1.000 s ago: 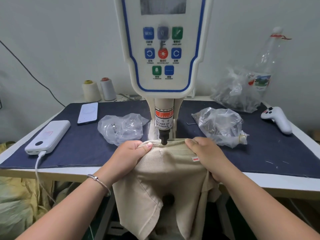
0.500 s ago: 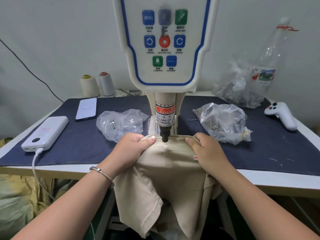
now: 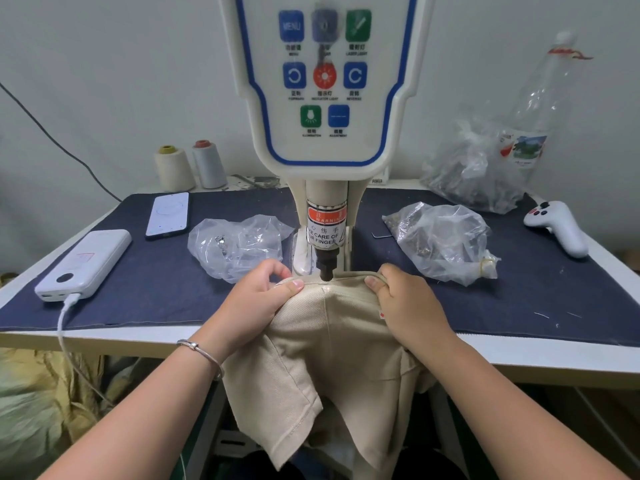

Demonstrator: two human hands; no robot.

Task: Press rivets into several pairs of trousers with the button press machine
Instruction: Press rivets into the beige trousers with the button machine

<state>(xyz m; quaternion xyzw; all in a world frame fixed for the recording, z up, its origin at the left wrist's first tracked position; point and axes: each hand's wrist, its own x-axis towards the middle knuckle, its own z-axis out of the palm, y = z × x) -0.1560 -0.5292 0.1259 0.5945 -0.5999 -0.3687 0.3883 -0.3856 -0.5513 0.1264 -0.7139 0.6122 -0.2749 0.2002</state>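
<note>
A pair of beige trousers (image 3: 329, 337) hangs over the table's front edge, its waistband under the black punch (image 3: 326, 270) of the white button press machine (image 3: 325, 98). My left hand (image 3: 256, 299) pinches the waistband just left of the punch, thumb on top. My right hand (image 3: 405, 303) grips the waistband just right of it, fingers curled over the edge. The punch tip touches the waistband's top edge. Whether a rivet sits under it is hidden.
Clear plastic bags lie left (image 3: 235, 245) and right (image 3: 443, 240) of the machine, a larger one (image 3: 474, 171) and an empty bottle (image 3: 540, 105) behind. A phone (image 3: 168, 213), a power bank (image 3: 85, 263) with cable, thread cones (image 3: 173, 168) and a white controller (image 3: 557, 226) sit on the navy mat (image 3: 145, 292).
The camera has tilted down and drawn closer. Both hands keep their hold on the waistband beside the punch, with only slight shifts of the fingers.
</note>
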